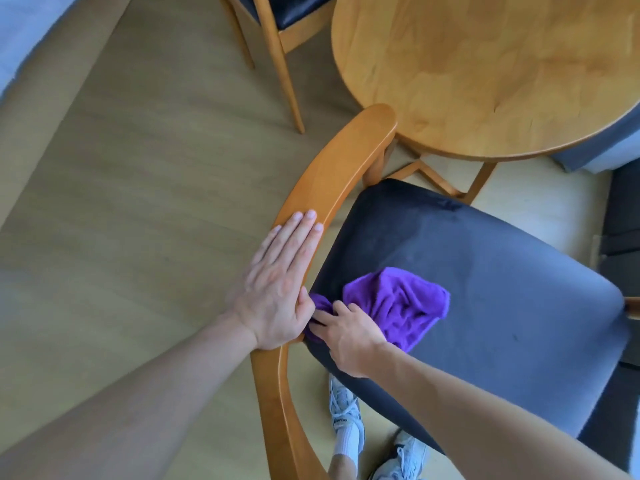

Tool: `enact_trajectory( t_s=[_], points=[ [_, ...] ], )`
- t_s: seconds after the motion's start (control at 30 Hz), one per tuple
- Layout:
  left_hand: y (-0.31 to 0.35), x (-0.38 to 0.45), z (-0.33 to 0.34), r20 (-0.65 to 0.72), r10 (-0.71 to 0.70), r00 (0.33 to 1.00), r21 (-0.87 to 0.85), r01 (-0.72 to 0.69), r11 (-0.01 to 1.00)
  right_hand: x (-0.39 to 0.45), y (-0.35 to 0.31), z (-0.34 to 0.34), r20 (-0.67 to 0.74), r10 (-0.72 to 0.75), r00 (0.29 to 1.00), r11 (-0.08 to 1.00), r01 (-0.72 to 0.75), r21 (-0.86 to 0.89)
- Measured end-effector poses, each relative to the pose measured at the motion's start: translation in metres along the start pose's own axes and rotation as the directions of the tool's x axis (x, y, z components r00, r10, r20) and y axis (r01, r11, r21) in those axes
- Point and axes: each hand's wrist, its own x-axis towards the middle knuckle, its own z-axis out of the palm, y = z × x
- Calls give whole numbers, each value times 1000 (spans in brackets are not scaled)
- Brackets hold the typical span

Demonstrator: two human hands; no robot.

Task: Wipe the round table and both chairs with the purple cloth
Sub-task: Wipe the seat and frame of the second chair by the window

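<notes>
A wooden chair (332, 168) with a curved backrest and a dark padded seat (485, 271) stands right below me. My left hand (280, 282) rests flat on the backrest, fingers straight. The purple cloth (398, 306) lies bunched on the seat's near-left part. My right hand (346, 334) presses on the cloth's left end, fingers on the fabric at the seat's edge beside the backrest. The round wooden table (485, 71) is just beyond the chair. A second chair (277, 36) with a dark seat stands at the top, left of the table.
Light wood floor (138, 168) spreads to the left. My feet in white sneakers (346, 410) stand under the near chair. Dark furniture (623, 209) sits at the right edge, and a pale grey surface (20, 36) fills the top left corner.
</notes>
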Motion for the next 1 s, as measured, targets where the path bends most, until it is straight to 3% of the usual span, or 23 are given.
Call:
enact_trajectory(
  t_s=[0.1,0.23,0.33,0.4,0.5,0.57,0.63,0.7,0.8,0.87,1.0],
  points=[
    [0,1,0,-2,10,1000,17,-10,1000,9,26,-11,-31,24,999,999,-25,-48],
    [-2,1,2,-9,20,1000,9,-20,1000,39,71,-43,-156,373,915,926,-376,8],
    [-1,1,2,-13,19,1000,-2,-19,1000,56,61,-46,-135,498,857,867,-495,54],
    [-2,1,1,-14,19,1000,2,-19,1000,57,34,-36,-121,442,889,897,-440,45],
    [-2,0,0,4,20,1000,30,-21,999,42,-7,-12,1,127,992,992,-127,-1],
    [-1,0,0,10,19,1000,38,-19,999,36,-3,-11,44,50,998,998,-48,-44],
    [-2,0,-1,9,21,1000,33,-21,999,45,23,-23,-17,149,989,983,-150,-107],
    [-2,1,-1,11,20,1000,24,-20,1000,56,55,-45,-97,347,933,927,-357,-117],
    [0,1,-2,3,4,1000,5,-4,1000,70,73,-63,-81,514,854,851,-519,-78],
    [0,1,-2,4,1,1000,6,-1,1000,72,52,-63,-18,473,881,879,-473,-58],
    [0,1,-1,18,2,1000,35,-3,999,53,0,-34,41,191,981,981,-190,-39]
  ],
)
